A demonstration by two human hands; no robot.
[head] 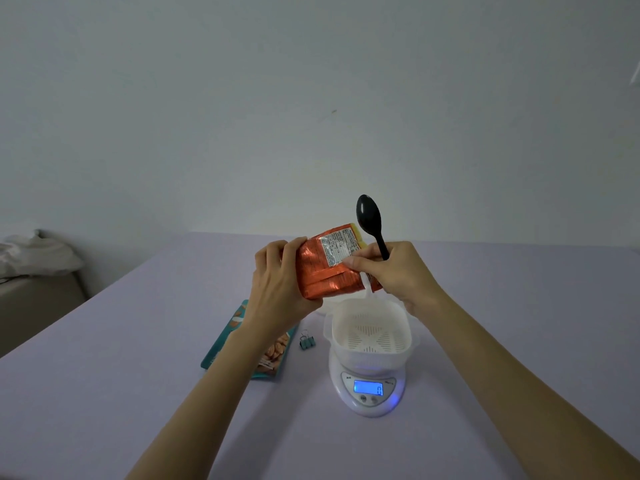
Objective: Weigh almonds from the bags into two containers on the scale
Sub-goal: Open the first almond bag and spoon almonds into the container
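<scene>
Head view, looking down over a pale lilac bench (138,393) toward a bare grey wall.

Both hands raised above the bench, closed together on one orange foil bag (329,271). Left hand (277,289) wrapped around the bag's left end, fingers curled over its top edge, thumb underneath. Right hand (391,271) pinching the bag's right end, thumb pressed flat on the printed white label, and at the same time gripping the handle of a black plastic spoon (370,220). Spoon standing upright out of the right fist, bowl at the top, above the bag.

Bag held tilted on its side, seam facing the camera, yellow corner showing at its far right end. Whether open or sealed: cannot tell.

Just below the right hand, a white container (372,327) with a slotted, sieve-like floor, empty, seated on a white digital scale (369,389). Scale display lit blue, reading what looks like 0.

Below the left hand and partly under the left forearm, a teal almond bag (239,344) lying flat on the bench, pictured almonds on its front. Between that bag and the scale, a small teal binder clip (306,341) resting on the bench.

Far off to the left of the left hand, rumpled white bedding (34,254) on a bed edge.
</scene>
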